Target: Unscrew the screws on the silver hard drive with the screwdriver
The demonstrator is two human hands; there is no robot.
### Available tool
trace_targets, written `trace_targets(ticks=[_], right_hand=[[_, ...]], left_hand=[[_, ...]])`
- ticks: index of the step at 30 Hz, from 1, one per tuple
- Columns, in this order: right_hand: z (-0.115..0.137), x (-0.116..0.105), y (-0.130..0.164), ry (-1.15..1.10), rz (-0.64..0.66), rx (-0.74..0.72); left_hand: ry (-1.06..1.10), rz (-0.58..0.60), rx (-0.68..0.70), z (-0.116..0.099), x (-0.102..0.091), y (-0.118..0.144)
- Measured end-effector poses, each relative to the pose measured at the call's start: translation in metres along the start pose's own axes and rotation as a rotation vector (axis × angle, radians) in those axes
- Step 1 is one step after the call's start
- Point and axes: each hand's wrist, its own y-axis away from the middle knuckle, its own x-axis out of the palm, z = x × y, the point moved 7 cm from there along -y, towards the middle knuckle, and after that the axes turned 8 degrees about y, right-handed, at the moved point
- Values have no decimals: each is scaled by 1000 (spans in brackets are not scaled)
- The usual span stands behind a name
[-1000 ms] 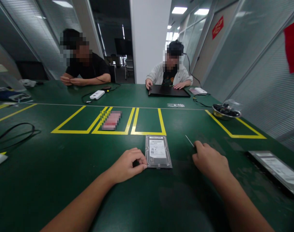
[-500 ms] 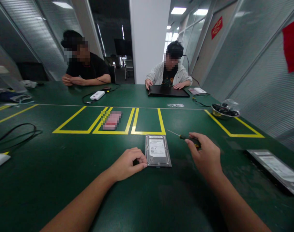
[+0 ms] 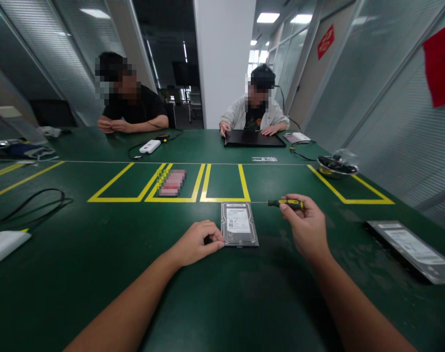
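A silver hard drive (image 3: 240,225) with a white label lies flat on the green table. At its left side is my left hand (image 3: 200,240), with curled fingers and thumb gripping the near part of that edge. My right hand (image 3: 306,220) is closed around the yellow-and-black handle of a screwdriver (image 3: 281,203). The thin shaft points left, nearly level, and its tip is close to the drive's far right corner. Whether the tip touches the drive, I cannot tell.
Another hard drive (image 3: 413,252) lies to the right. Yellow tape outlines (image 3: 225,199) cross the table, one around a blurred pink item (image 3: 173,183). A white device (image 3: 6,246) and black cable (image 3: 59,191) are at left. Across sit two people, one with a black laptop-like panel (image 3: 254,139).
The screwdriver has swung from a slant to nearly level, its tip moving left toward the hard drive. My left hand stays at the drive's edge; the whole view has shifted slightly.
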Motion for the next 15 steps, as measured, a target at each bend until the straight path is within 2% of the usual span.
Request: trace_targets(ticks=[7,15], right_hand=[[-7,11,7,-58,46,29],[8,15,17,-72,-31,-28]], left_hand=[[-13,-2,-2,1,0,1],[-16,1,8,1,0,1]])
